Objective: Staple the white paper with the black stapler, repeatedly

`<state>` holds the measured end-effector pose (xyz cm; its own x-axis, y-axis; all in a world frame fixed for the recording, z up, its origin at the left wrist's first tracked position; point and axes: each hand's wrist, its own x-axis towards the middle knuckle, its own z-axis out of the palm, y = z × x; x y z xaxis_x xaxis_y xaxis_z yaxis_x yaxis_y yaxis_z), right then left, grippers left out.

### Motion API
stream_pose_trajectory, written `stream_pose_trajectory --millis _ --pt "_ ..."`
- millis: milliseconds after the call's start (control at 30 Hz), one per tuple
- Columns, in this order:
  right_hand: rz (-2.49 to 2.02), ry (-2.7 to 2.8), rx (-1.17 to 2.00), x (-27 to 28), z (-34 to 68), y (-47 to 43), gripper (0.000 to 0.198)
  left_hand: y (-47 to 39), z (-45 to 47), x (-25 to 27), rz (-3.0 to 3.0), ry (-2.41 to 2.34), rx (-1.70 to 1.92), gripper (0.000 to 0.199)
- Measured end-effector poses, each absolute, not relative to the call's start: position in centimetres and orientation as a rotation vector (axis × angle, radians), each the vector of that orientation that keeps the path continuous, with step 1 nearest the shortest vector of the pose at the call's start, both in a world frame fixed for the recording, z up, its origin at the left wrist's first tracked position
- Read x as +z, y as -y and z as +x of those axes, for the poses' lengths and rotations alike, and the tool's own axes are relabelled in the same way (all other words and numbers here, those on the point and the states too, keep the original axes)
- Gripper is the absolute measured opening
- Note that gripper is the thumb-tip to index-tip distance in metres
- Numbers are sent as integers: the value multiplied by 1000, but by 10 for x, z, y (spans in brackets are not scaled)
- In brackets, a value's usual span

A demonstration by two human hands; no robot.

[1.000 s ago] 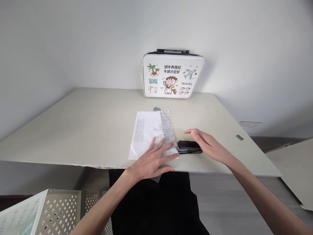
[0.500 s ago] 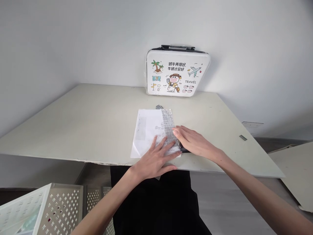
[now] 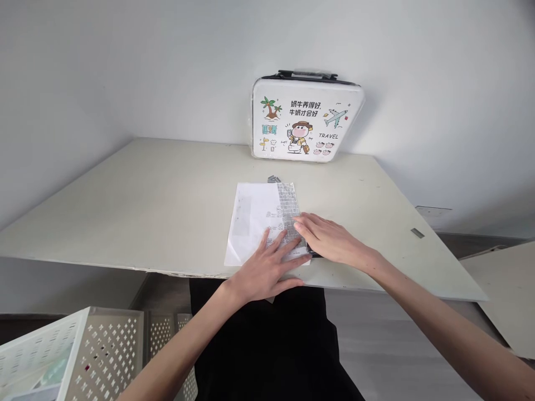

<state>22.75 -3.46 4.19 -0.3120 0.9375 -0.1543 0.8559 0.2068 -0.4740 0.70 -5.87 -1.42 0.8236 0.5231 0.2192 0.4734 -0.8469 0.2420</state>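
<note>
White printed sheets [image 3: 254, 220] lie near the table's front edge, with a grey patterned strip [image 3: 287, 196] down their right side. My left hand [image 3: 270, 270] rests flat on the lower right part of the sheets, fingers spread. At their right edge, my right hand [image 3: 328, 236] is closed over a black stapler [image 3: 314, 254]. Only a small dark piece of it shows below my palm; the rest is hidden. Just beyond the sheets' top edge sit several short grey staple strips [image 3: 273, 179].
A white cartoon-printed case [image 3: 307, 120] with a black handle stands against the wall at the back of the table [image 3: 125, 206]. Another staple strip [image 3: 417, 233] lies near the right edge. White perforated baskets [image 3: 108, 351] stand below at left.
The view has tilted slightly, so everything sits a little higher. Less of the black stapler shows under my right hand. My left hand stays flat on the sheets.
</note>
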Motion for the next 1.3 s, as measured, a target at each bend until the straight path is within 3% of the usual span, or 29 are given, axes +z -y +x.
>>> stream_pose_trajectory --millis 700,1300 --pt "-1869 2443 582 34 222 31 64 58 8 -17 2831 -771 436 58" --pt "-1904 2419 709 47 223 34 69 53 7 -18 2802 -771 406 59"
